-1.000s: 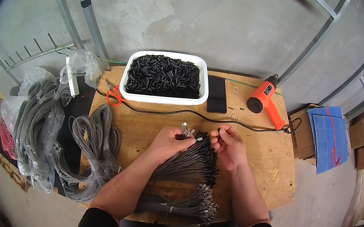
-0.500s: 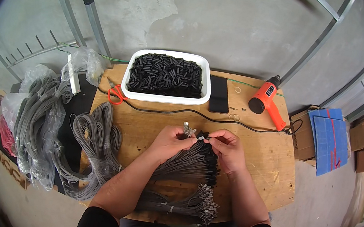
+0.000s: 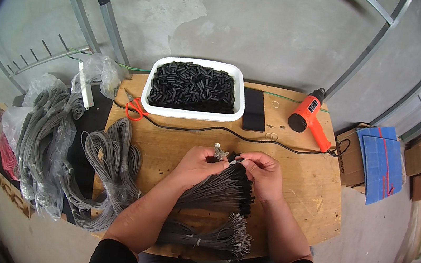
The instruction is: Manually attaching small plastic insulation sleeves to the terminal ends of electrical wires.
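My left hand point(image 3: 198, 165) is closed around a small bunch of grey cables whose silvery connector ends point(image 3: 217, 149) stick up past the fingers. Close beside it, thumb and forefinger of my right hand point(image 3: 264, 175) pinch a small black sleeve point(image 3: 239, 158) at the end of one cable; the fingers partly hide it. Beneath both hands spreads a fan of grey cables point(image 3: 210, 192) with black sleeves on their right-hand ends. Nearer to me lies a tied cable bundle point(image 3: 181, 234) with bare whitish connectors at its right end.
A white tub point(image 3: 240, 103) of black sleeves stands at the table's back, between orange-handled scissors point(image 3: 134, 111) and a black phone point(image 3: 254, 110). An orange heat gun point(image 3: 310, 118) lies at right, its black cord point(image 3: 195, 126) crossing the table point(image 3: 308, 197). Coiled grey cables point(image 3: 111, 156) lie left.
My right hand has shifted slightly left, closer to my left hand, and the black sleeve has moved with it over the cable's end. My left hand stays nearly in place.
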A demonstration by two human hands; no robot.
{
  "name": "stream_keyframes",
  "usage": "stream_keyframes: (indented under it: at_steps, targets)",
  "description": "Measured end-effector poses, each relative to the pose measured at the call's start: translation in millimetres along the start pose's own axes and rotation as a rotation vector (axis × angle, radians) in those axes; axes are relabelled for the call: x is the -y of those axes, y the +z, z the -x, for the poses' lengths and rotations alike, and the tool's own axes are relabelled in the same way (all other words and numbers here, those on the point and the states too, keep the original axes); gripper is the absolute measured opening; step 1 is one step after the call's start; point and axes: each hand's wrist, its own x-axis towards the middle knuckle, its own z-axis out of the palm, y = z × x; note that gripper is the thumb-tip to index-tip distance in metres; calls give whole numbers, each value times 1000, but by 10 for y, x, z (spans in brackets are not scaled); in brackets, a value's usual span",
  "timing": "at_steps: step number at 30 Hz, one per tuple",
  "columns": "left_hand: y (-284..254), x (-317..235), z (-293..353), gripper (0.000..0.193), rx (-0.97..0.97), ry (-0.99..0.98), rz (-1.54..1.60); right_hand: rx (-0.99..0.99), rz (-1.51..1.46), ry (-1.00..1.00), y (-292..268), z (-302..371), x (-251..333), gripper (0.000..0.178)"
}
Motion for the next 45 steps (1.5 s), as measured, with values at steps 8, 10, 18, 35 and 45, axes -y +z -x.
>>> stream_keyframes:
  at_steps: [8,10,18,35,45]
  targets:
    - [16,-36,22,7,-7,5,-42,-25,52,1,8,3,-11,15]
    - [19,-34,17,7,-16,16,-72,-36,56,20,6,0,-15,14]
    - [14,-22,11,7,-10,23,-83,-24,128,-18,10,1,-40,13]
    - [-63,-20,7,11,52,-14,-71,74,-210,205,-66,-40,29,20]
    - [-24,-76,32,13,37,-20,-165,119,-187,239,-93,-45,13,15]
